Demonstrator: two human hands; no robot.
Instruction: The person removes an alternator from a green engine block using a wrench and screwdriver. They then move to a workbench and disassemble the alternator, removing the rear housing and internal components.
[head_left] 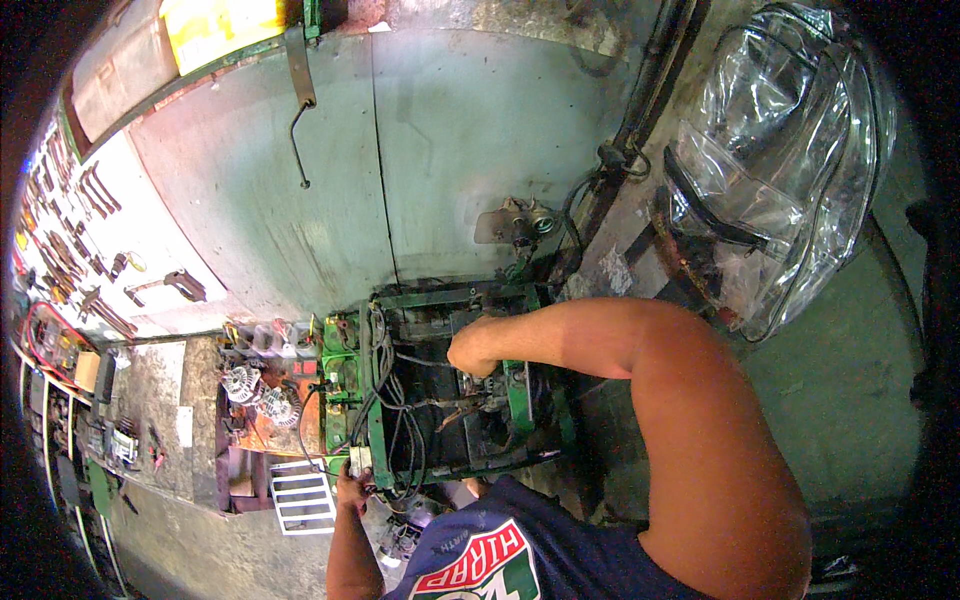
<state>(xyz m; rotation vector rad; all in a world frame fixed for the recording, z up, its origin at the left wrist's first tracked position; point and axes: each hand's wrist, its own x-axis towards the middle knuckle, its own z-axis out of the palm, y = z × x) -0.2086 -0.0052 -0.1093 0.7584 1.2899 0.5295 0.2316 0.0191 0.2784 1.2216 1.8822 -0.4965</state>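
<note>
My right arm stretches over a green metal frame (532,395) holding dark machine parts. My right hand (474,346) is closed low inside it, next to a dark mechanism (488,388); whatever the fingers grip is hidden. Thick grey cables (400,435) hang in loops over the frame's left side. At the near left corner, my left hand (352,488) curls against a small whitish block (360,461). The fingers are partly hidden, and what they hold cannot be made out. Green-topped batteries (339,365) stand in a row along the frame's left side.
Silvery alternator-like parts (277,405) lie on an orange bench top (255,438) at left. Below it leans a white slatted rack (302,497). Hand tools hang on a white board (150,240). A clear plastic cover (775,160) stands at right. A metal hook (299,145) hangs ahead.
</note>
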